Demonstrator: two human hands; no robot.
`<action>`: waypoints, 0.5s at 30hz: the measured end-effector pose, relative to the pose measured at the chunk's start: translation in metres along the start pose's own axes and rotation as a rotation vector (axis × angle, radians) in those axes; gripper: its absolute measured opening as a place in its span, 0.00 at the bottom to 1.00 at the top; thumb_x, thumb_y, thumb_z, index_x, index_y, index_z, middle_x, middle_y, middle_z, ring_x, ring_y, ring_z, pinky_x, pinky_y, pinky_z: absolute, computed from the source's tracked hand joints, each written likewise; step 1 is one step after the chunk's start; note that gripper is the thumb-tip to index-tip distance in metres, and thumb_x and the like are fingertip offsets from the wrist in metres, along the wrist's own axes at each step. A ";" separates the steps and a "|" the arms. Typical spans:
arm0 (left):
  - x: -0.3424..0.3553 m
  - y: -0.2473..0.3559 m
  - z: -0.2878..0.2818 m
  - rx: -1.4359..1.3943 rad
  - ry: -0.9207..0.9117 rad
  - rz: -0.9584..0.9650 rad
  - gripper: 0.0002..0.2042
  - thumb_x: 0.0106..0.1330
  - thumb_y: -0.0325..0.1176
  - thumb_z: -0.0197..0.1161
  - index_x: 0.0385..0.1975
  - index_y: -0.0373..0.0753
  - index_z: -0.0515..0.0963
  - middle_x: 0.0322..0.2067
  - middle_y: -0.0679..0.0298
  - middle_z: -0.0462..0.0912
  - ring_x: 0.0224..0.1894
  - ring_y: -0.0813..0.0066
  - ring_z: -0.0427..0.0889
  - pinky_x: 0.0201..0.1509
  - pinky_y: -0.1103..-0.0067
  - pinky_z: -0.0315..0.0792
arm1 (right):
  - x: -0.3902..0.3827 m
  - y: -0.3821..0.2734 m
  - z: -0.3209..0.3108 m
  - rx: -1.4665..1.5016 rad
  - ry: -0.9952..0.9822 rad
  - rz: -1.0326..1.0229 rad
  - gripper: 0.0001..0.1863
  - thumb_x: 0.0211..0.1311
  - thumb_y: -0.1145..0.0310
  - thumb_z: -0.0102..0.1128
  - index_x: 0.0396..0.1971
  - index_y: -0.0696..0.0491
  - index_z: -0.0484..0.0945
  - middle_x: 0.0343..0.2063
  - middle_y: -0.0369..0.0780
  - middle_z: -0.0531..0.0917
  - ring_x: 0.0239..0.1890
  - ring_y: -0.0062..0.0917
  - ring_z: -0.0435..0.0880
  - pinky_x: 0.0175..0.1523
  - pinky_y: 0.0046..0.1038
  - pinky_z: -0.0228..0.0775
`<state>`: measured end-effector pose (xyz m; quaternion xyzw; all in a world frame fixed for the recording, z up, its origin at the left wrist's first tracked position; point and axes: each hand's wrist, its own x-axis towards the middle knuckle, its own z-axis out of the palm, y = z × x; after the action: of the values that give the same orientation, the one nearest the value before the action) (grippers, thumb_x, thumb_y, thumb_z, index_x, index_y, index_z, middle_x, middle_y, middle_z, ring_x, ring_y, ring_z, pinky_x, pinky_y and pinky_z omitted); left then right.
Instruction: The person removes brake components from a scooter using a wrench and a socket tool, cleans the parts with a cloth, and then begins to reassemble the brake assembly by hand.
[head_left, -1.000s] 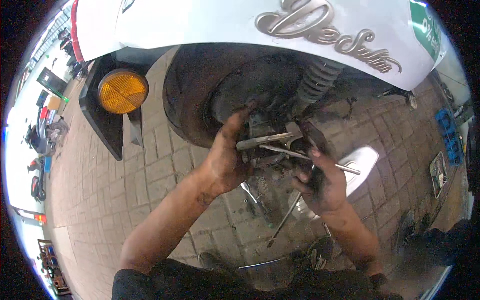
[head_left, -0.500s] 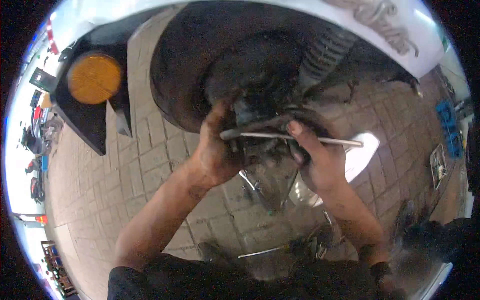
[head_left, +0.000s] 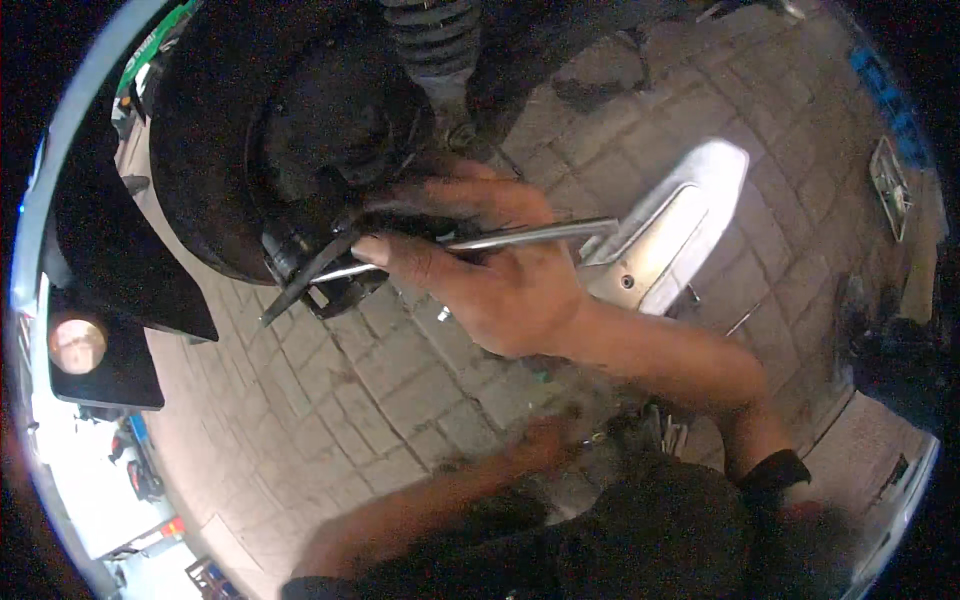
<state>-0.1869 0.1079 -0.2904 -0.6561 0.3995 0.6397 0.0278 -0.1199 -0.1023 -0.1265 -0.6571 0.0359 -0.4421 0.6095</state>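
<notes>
Plainly, the right hand grips a slim silvery rod; left hand blurred, grip unclear.

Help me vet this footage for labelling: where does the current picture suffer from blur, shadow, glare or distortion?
In the head view: left hand smeared by blur, right hand and metal rod clearer; tyre in deep shadow, white panel glaring at its upper end; lower-left background washed out, paving rows curving toward the rim.
</notes>
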 end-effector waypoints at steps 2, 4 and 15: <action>0.037 0.013 0.050 -0.195 -0.082 -0.042 0.26 0.63 0.42 0.62 0.60 0.39 0.70 0.51 0.48 0.79 0.47 0.47 0.81 0.53 0.56 0.74 | 0.008 -0.005 0.007 0.010 -0.025 -0.049 0.12 0.58 0.66 0.69 0.36 0.59 0.84 0.33 0.46 0.84 0.36 0.33 0.83 0.42 0.32 0.73; 0.061 0.022 0.084 -0.160 -0.083 -0.076 0.23 0.64 0.39 0.60 0.57 0.36 0.72 0.50 0.48 0.79 0.44 0.48 0.82 0.51 0.56 0.75 | 0.004 -0.002 0.007 -0.080 -0.065 -0.075 0.12 0.58 0.66 0.68 0.37 0.59 0.84 0.33 0.46 0.84 0.35 0.33 0.83 0.42 0.32 0.73; -0.137 -0.007 -0.115 0.419 0.301 0.352 0.23 0.54 0.43 0.70 0.46 0.37 0.76 0.41 0.52 0.81 0.46 0.51 0.82 0.49 0.62 0.77 | -0.009 0.006 0.016 -0.002 0.091 -0.030 0.12 0.58 0.65 0.68 0.36 0.57 0.84 0.30 0.45 0.83 0.34 0.37 0.83 0.40 0.33 0.74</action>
<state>-0.0697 0.1169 -0.1549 -0.6443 0.6295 0.4343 -0.0082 -0.1123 -0.0866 -0.1339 -0.6373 0.0543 -0.4808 0.5998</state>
